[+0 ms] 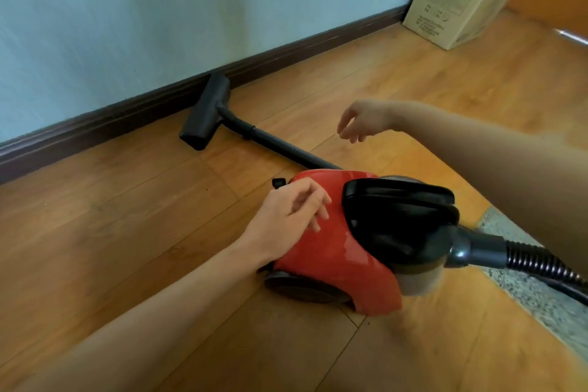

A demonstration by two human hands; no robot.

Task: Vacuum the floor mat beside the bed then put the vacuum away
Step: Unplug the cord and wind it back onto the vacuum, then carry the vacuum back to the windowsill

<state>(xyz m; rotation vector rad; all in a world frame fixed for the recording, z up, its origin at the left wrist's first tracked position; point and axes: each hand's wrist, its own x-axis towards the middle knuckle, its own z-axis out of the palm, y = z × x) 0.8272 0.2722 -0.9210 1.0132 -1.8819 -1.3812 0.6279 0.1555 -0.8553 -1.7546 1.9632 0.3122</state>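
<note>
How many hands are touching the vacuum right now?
1. The left hand rests on the red vacuum body; the right hand hovers open above the wand, touching nothing.

The orange-brown wooden plank floor (121, 232) carries a red canister vacuum cleaner (334, 251). Its black floor nozzle (206, 111) lies by the dark skirting board (95, 127). A tan cardboard box (445, 0) stands in the corner.

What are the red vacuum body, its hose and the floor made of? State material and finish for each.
Red vacuum body: looks like hard moulded plastic, glossy, with bright light streaks on its curved shell.
Hose: likely flexible ribbed plastic, black, with shiny coiled ridges; what reinforces it cannot be told.
Floor: wood-look planks with visible grain and seams, slight sheen; solid wood or laminate cannot be told.
</note>
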